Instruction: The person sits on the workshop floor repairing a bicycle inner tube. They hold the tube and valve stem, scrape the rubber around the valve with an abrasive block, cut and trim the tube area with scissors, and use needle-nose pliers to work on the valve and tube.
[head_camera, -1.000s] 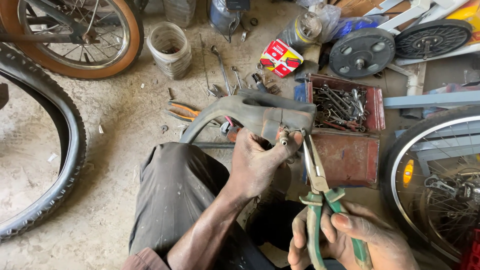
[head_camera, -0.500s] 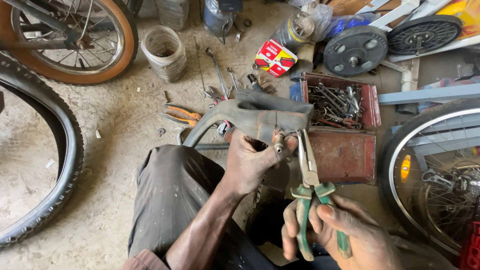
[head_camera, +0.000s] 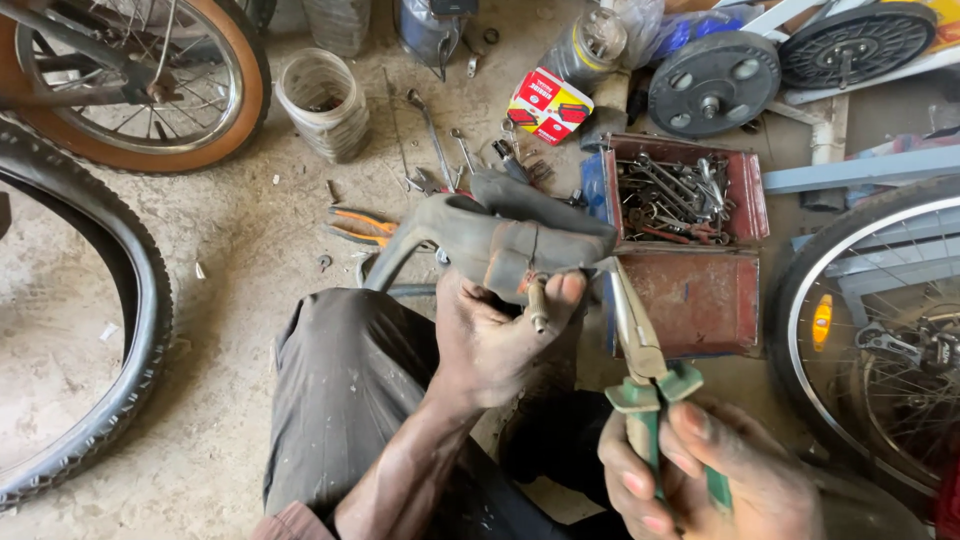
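Nearest me, at five o'clock, my right hand (head_camera: 700, 475) is wrapped around the green handles of long-nose pliers (head_camera: 640, 345), whose tips point up to twelve o'clock and meet the valve stem (head_camera: 537, 303). At centre, my left hand (head_camera: 495, 345) grips a folded grey inner tube (head_camera: 500, 240), thumb beside that stem. Beyond, at one o'clock, sits an open red toolbox (head_camera: 690, 250) full of wrenches. Orange-handled pliers (head_camera: 360, 225) lie at eleven o'clock.
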